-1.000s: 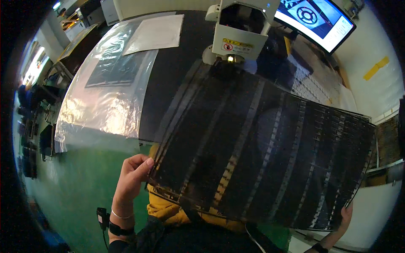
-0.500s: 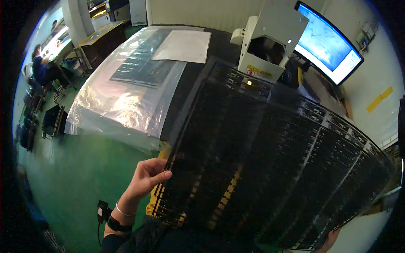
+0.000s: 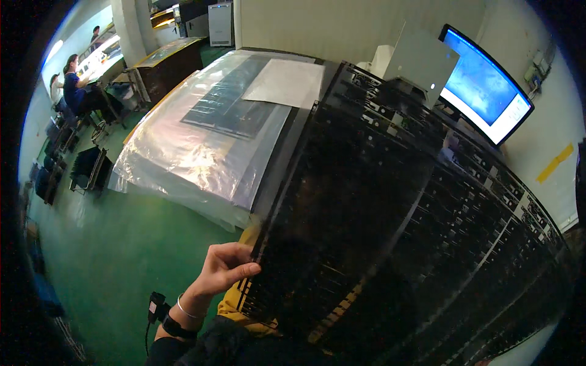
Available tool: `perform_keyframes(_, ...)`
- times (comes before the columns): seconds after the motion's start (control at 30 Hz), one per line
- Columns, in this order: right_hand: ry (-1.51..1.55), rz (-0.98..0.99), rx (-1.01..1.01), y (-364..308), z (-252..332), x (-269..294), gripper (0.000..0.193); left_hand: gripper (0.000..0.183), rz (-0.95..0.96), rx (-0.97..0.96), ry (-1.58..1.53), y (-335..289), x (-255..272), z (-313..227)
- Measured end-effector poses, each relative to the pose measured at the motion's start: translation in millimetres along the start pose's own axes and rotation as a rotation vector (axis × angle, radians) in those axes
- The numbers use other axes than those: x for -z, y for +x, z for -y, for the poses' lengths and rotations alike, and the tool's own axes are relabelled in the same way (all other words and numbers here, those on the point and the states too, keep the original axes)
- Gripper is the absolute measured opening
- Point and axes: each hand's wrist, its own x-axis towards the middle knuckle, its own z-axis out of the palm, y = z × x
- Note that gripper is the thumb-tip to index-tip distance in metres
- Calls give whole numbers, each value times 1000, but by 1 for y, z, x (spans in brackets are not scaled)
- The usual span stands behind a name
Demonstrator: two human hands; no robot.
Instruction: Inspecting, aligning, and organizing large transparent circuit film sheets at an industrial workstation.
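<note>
A large, dark film sheet (image 3: 348,201) with fine see-through patterns fills the right half of the head view. It is held up at a tilt. My left hand (image 3: 229,268) is closed on its left edge, thumb on the near face and the fingers bent behind. Yellow shows through the clear strips near the sheet's bottom left. My right hand is out of sight now. The sheet's far edge overlaps the lower part of a grey-white machine head (image 3: 421,64); whether they touch I cannot tell.
Left of the sheet, a table carries clear plastic film (image 3: 177,146), a dark sheet and white paper (image 3: 287,82). A lit monitor (image 3: 485,85) stands at the far right. People sit at a bench far left, near dark racks (image 3: 90,168) on the green floor (image 3: 140,244).
The sheet's far edge has come up and covers more of the machine's lower part. My right hand, partly visible at the lower right before, is gone from view. The view has shifted slightly.
</note>
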Motion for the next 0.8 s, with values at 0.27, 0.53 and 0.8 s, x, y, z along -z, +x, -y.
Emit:
perform_keyframes(0.27, 16, -15, 4, -3, 5, -9, 55, 17, -64, -74, 170, -3, 1, -1)
perform_keyframes(0.53, 28, -27, 7, -5, 8, -12, 54, 23, -175, -145, 301, -5, -3, -1)
perform_keyframes(0.8, 46, -35, 11, -5, 10, -13, 54, 23, -176, -206, 348, -5, 7, 10)
